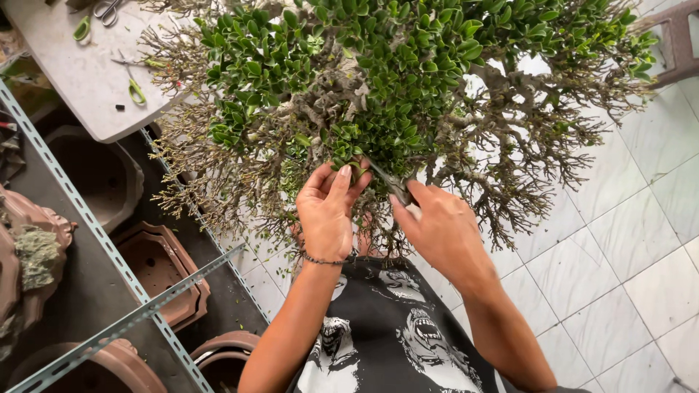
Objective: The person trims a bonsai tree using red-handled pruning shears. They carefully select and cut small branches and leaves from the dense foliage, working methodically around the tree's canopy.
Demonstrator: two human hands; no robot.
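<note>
Nearest the lens, at 6 o'clock, sits the person's lap in a black printed shirt (393,342), with both forearms rising from it toward the middle of the frame.

The bonsai tree (393,87) fills the upper half, from 10 to 2 o'clock: dense green leaves at the crown, bare twiggy branches fanning out below. Left of it, from 7 to 9 o'clock, brown ceramic pots (156,266) stand on the dark floor under a perforated metal rack (109,247). At 11 o'clock a pale table (80,80) carries green-handled scissors (135,87).

The left hand (326,215) is pinched, thumb against fingers, on a leafy shoot (357,169) at the underside of the canopy. The right hand (440,233) is closed around a dark cutting tool (389,182), whose blades reach up and left into the foliage, just beside the left fingertips.

The blades sit so close to the pinching fingers that a hurried squeeze could nick them. Leaves hide the tip, so the cut could take a neighbouring twig or a thicker branch rather than the shoot held. Pulling on the shoot while cutting could tear bark instead of leaving a clean stub.
</note>
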